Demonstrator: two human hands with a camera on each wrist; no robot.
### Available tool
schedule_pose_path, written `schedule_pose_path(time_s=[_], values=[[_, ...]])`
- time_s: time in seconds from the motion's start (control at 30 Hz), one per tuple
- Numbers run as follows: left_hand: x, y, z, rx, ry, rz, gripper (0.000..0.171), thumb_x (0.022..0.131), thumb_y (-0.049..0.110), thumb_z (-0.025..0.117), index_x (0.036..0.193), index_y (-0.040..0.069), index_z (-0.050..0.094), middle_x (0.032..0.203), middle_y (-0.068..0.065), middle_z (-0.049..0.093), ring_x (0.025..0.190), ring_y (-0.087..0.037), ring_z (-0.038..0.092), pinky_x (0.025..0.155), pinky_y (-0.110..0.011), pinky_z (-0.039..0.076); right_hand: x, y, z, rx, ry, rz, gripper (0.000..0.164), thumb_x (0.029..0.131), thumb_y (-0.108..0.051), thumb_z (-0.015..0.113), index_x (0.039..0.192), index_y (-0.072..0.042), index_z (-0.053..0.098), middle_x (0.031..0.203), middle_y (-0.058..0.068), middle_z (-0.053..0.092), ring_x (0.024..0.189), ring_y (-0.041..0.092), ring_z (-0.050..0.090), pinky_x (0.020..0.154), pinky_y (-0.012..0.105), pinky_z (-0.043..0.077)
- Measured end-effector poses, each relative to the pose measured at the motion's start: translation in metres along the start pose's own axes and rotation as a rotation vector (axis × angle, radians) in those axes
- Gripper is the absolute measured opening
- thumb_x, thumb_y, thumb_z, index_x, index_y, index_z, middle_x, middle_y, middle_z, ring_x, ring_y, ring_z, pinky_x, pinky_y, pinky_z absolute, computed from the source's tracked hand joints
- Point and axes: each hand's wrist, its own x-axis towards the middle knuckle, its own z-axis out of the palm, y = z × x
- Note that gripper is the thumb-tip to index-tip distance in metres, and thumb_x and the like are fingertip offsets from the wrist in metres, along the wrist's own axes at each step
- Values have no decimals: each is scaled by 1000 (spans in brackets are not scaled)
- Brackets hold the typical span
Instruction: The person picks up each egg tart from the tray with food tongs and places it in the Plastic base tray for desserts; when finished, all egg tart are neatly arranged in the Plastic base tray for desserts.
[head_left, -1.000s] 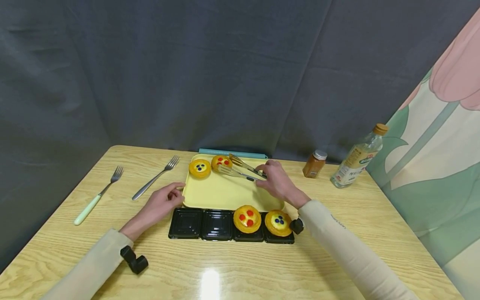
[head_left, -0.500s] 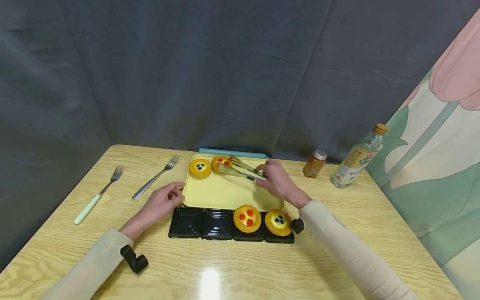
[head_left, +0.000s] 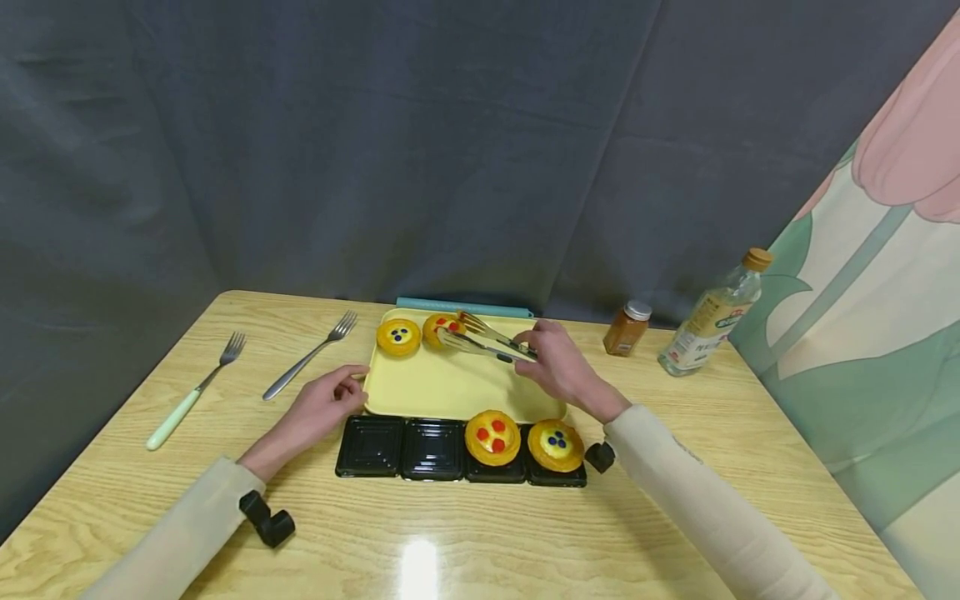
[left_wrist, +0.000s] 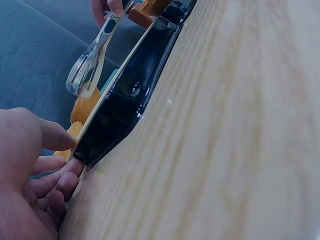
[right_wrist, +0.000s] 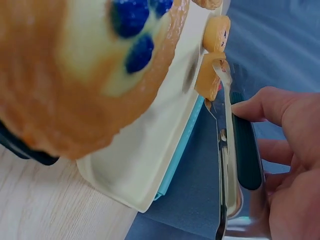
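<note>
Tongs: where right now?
In the head view, the tongs are in the right hand, over the yellow tray, tips at the red-topped tart near its far edge.

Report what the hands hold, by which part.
Right hand: tongs, by the dark handle section. Left hand touches the tray at its left edge; whether it grips cannot be told.

On the left part of the wooden tabletop (head_left: 337, 533) there are two forks: one with a pale green handle (head_left: 193, 396), and beside it one all-metal fork (head_left: 306, 361). On the right stand a small jar (head_left: 627, 331) with silver lid and a clear labelled bottle (head_left: 708, 321) with brown cap. A teal bar (head_left: 465, 307) lies near the back edge, before a dark curtain (head_left: 412, 150). A backdrop with pink flowers (head_left: 892, 292) is at right.
</note>
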Motion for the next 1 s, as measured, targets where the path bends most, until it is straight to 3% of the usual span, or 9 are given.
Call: schedule_pose_path(time_s=[0.2, 0.43, 1.0], values=[[0, 0, 0, -5, -1, -12, 46, 98, 18, 61, 141, 0, 54, 98, -6, 60, 83, -20, 50, 71, -34, 42, -6, 1, -1, 11, 32, -21, 32, 81, -7, 71, 110, 7, 73, 91, 16, 61, 82, 29, 53, 78, 43, 43], [0, 1, 0, -4, -4, -16, 47, 98, 18, 61, 141, 0, 54, 99, -6, 61, 84, -20, 51, 71, -34, 42, -18, -4, -4, 43, 25, 21, 34, 84, -7, 70, 115, 6, 72, 94, 14, 57, 90, 30, 51, 81, 43, 42], [1, 1, 0, 6, -2, -9, 46, 98, 17, 61, 140, -1, 54, 98, -6, 61, 83, -20, 51, 71, -34, 42, -54, -25, -18, 99, 23, 40, 36, 85, -7, 75, 120, 2, 71, 97, 7, 55, 90, 24, 44, 75, 38, 39]])
